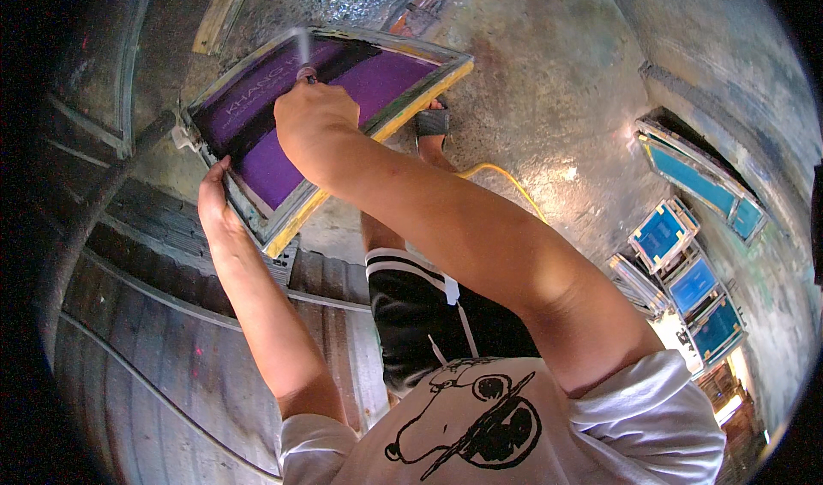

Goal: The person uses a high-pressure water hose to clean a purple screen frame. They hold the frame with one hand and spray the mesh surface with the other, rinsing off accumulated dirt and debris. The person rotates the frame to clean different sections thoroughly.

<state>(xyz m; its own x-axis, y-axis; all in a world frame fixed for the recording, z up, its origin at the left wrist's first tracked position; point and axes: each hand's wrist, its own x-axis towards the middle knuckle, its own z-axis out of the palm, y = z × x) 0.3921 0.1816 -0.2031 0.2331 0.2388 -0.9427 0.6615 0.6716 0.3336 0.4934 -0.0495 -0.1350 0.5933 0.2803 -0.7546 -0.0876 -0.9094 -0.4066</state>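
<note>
A wooden-framed printing screen (pixel 403 78) with purple mesh and pale lettering is tilted in front of me. Dark wet bands run across the mesh. My left hand (pixel 214 198) is at the frame's left side, fingers on the outer edge and the thumb side hidden. My right hand (pixel 317 112) is closed around a small spray nozzle (pixel 306 74) above the mesh; most of its body is hidden in the fist. A whitish water jet (pixel 302 46) leaves the nozzle toward the far edge of the screen.
A yellow hose (pixel 506 176) curves over the wet concrete floor, close to a foot in a dark slipper (pixel 432 122). Several framed screens, among them a blue one (pixel 660 234) and a teal one (pixel 699 180), lean along the right wall. Corrugated sheeting (pixel 171 373) covers the lower left.
</note>
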